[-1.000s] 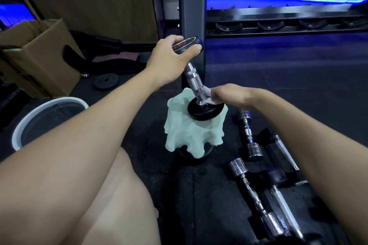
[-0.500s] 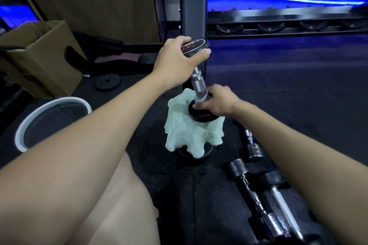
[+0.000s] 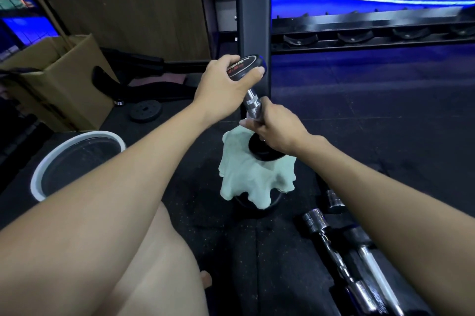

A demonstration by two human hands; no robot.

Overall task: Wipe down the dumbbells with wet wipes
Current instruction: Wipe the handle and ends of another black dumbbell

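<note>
Two hands were on the upright dumbbell (image 3: pixel 253 102), and the change was all on the right: half a second before, the right hand (image 3: pixel 277 130) sat low against the bottom plate, and now it had climbed onto the knurled chrome handle, fingers (image 3: pixel 253 125) wrapped tight around the lower part of the shaft. The white wipe seen a second ago could not be made out; the hand hid it. The left hand (image 3: pixel 223 87) stayed clamped over the top plate, thumb on the near rim, arm stretched forward. The dumbbell leaned slightly left, its bottom plate resting on a pale green cloth (image 3: pixel 253 177) draped over a dark round object. More dumbbells (image 3: pixel 331 246) lay on the floor mat (image 3: pixel 385 123) at right, a white-rimmed basin (image 3: pixel 41 174) at left.
</note>
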